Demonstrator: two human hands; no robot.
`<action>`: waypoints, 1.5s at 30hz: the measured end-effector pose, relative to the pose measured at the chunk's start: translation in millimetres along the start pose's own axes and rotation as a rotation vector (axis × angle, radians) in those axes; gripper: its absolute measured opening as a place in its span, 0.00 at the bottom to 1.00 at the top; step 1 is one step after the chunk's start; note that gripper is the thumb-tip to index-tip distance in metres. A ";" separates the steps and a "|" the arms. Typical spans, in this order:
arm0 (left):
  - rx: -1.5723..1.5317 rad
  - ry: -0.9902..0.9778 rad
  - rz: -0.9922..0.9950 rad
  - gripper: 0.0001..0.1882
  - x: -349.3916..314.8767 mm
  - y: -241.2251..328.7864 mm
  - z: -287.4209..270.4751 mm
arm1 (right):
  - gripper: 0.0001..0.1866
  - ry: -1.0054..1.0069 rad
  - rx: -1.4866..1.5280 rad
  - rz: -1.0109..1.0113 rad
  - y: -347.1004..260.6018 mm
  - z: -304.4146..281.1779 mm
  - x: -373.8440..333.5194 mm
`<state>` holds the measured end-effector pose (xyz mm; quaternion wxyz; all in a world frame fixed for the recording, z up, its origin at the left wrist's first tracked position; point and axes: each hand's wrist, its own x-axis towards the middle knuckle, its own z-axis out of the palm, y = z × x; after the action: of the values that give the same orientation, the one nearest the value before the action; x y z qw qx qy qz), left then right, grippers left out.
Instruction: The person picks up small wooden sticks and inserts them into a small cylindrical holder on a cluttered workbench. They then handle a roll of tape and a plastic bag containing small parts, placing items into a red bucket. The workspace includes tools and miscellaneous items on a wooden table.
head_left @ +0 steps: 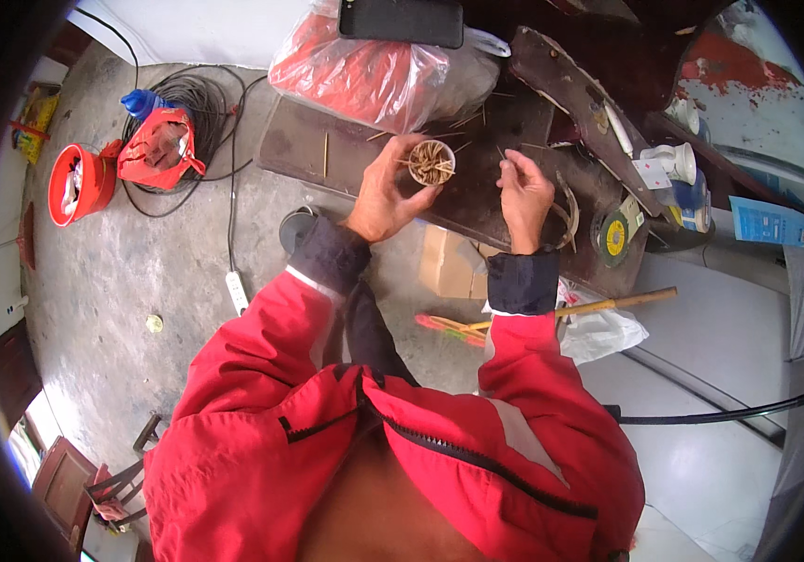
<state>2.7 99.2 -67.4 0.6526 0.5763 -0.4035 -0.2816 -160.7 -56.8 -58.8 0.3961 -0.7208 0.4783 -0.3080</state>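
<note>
- While it sits in the grasp of my left hand (388,195), the small round container (432,185) shows me its mouth, packed with thin wooden sticks (432,161); it is over the dark brown counter (294,140), though I can't tell whether its base touches.
- My left fingers curl around its far side, thumb on the near side.
- My right hand (526,195) is apart from it, to the right, fingers and thumb drawn together; whether a stick is pinched between them I can't tell.
- Loose sticks (326,155) lie scattered on the counter.
- Just beyond the container is a clear plastic bag (364,75) with something red inside, a black phone (402,22) on top.
- To the right of my right hand is a yellow-and-black disc (614,237).
- Below the near edge I see a cardboard box (451,262).
- Farther left, on the concrete floor (177,253), are a red bucket (99,192) and coiled dark cable (200,89).
</note>
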 end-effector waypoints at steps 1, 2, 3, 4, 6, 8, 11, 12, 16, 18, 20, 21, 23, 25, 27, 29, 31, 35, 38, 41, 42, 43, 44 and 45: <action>-0.053 0.019 -0.009 0.31 -2.6 -8.0 3.1 | 0.11 0.010 -0.089 -0.059 11.0 2.0 6.9; -0.021 0.016 0.013 0.31 -3.4 -11.4 2.8 | 0.11 0.018 -0.178 -0.113 11.1 5.6 11.8; 0.011 0.013 0.035 0.31 -4.0 -14.4 1.3 | 0.11 0.006 -0.178 -0.123 10.9 10.5 17.6; 0.044 0.011 0.057 0.31 -4.3 -17.0 0.1 | 0.10 0.007 -0.236 -0.148 10.3 15.2 24.8; 0.065 0.013 0.055 0.31 -4.8 -17.6 -0.4 | 0.10 0.013 -0.350 -0.200 1.6 24.8 41.5; 0.104 0.017 0.063 0.31 -4.4 -20.0 -1.0 | 0.10 -0.028 -0.506 -0.190 -4.0 32.8 60.4; 0.065 0.014 0.028 0.31 -5.3 -20.1 -1.5 | 0.10 -0.073 -0.702 -0.166 -24.2 42.0 76.1; 0.048 0.010 0.008 0.31 -5.2 -19.1 -1.3 | 0.10 -0.072 -0.720 -0.151 -24.9 43.3 79.6; 0.052 0.019 0.013 0.31 -4.2 -15.8 -0.5 | 0.11 -0.095 -0.718 -0.137 -25.6 47.5 86.4; 0.040 0.022 -0.005 0.30 -4.3 -14.9 -0.6 | 0.11 -0.161 -0.704 -0.165 -25.2 47.5 87.0; 0.017 0.021 -0.010 0.30 -4.4 -19.7 0.5 | 0.12 -0.272 -0.706 -0.208 -26.6 44.7 85.1; 0.007 0.021 -0.013 0.30 -4.8 -21.5 0.3 | 0.12 -0.310 -0.729 -0.225 -28.9 42.2 84.4; 0.018 0.022 -0.023 0.31 -5.7 -21.0 -0.5 | 0.13 -0.388 -0.778 -0.256 -35.6 34.2 84.1; 0.021 0.020 -0.036 0.31 -7.2 -20.0 -1.2 | 0.14 -0.516 -0.820 -0.255 -41.9 30.1 82.7; 0.012 0.012 -0.044 0.31 -7.1 -19.0 -1.8 | 0.15 -0.558 -0.827 -0.277 -44.5 27.9 82.3; -0.031 0.019 -0.049 0.32 -11.0 -19.0 -1.4 | 0.15 -0.521 -0.794 -0.323 -45.8 27.7 81.3; -0.049 0.016 -0.054 0.32 -16.1 -16.7 -2.6 | 0.15 -0.539 -0.805 -0.346 -40.0 27.1 81.8; -0.048 0.020 -0.070 0.32 -23.9 -5.5 -10.0 | 0.15 -0.602 -0.797 -0.333 -43.3 29.0 80.0; -0.052 0.037 -0.062 0.33 -27.3 -3.3 -13.5 | 0.14 -0.672 -0.793 -0.354 -52.0 27.9 72.0; -0.064 0.046 -0.065 0.33 -30.3 -3.0 -15.8 | 0.13 -0.718 -0.815 -0.438 -51.4 28.7 67.2; -0.072 0.047 -0.070 0.33 -31.3 -2.9 -16.2 | 0.12 -0.719 -0.826 -0.470 -51.3 29.1 65.8; -0.068 0.048 -0.073 0.33 -32.3 -3.0 -16.5 | 0.11 -0.719 -0.837 -0.502 -51.5 29.7 64.4; -0.062 0.050 -0.076 0.33 -33.2 -3.2 -17.0 | 0.09 -0.719 -0.846 -0.535 -51.5 30.7 63.4; -0.057 0.052 -0.078 0.33 -34.1 -3.3 -17.4 | 0.08 -0.726 -0.855 -0.574 -51.1 31.1 62.9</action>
<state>0.3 136.1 -77.7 0.6674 0.5799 -0.3554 -0.3033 -90.2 -95.2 -25.9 0.1115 -0.9737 0.1817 0.0806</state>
